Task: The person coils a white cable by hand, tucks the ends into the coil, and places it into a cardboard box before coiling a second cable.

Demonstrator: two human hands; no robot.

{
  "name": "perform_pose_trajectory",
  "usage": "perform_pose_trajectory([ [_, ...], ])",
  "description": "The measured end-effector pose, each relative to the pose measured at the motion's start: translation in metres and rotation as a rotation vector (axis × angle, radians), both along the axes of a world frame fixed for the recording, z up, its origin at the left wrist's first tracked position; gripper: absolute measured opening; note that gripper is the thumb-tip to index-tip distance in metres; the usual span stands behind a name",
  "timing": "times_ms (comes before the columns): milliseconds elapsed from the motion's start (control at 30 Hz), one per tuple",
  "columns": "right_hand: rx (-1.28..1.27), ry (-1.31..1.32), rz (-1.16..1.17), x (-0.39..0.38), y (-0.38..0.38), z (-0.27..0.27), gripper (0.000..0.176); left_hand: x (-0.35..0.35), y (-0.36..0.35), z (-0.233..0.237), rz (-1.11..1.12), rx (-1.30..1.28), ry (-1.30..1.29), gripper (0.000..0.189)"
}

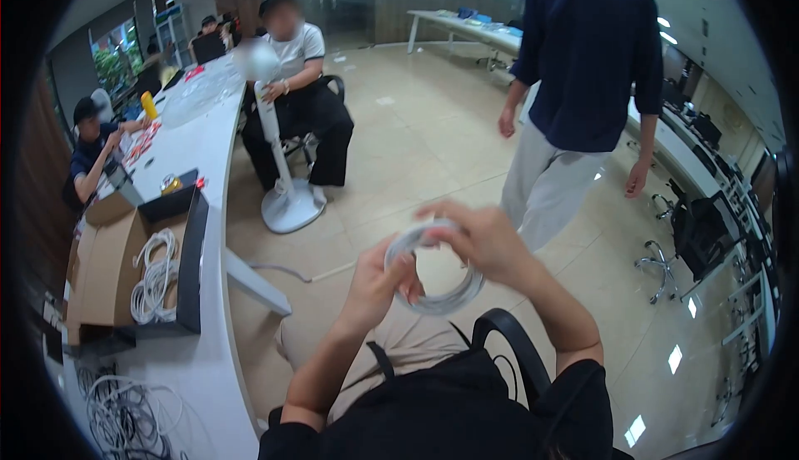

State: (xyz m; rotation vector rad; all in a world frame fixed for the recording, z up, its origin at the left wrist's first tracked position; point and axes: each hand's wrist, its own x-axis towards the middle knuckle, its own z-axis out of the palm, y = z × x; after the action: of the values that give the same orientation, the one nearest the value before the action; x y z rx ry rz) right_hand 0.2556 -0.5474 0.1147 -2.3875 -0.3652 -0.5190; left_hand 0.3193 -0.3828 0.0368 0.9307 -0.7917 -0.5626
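In front of my lap I hold a coil of pale grey-white cable [454,300], wound into a ring. My left hand [377,284] is closed round the left side of the ring, thumb pressed against it. At the top right of the coil, my right hand [493,245] is bent over the loops with its fingers closed on them; the fingertips are slightly blurred. Left of me on the table, an open cardboard box [104,273] contains another coil of white cable [156,281]. Nearer lies a tangle of black, grey and white cables [125,414].
The long white table [212,377] runs along my left. A seated person [295,86] holds a white stand fan [270,127]; another person [91,148] sits across the table. Someone in a dark shirt [591,61] stands ahead. An office chair [695,231] is at right.
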Motion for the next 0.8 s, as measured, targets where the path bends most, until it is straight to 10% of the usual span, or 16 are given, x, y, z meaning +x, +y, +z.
perform_pose_trajectory([
  [100, 0.349, 0.164, 0.076, 0.021, 0.001, 0.005, 0.023, 0.003, -0.003, -0.002, 0.108, -0.129, 0.126, 0.036],
  [800, 0.747, -0.061, 0.079, 0.020, 0.043, -0.063, 0.029, -0.002, 0.006, -0.011, 0.665, -0.574, 0.323, 0.043],
])
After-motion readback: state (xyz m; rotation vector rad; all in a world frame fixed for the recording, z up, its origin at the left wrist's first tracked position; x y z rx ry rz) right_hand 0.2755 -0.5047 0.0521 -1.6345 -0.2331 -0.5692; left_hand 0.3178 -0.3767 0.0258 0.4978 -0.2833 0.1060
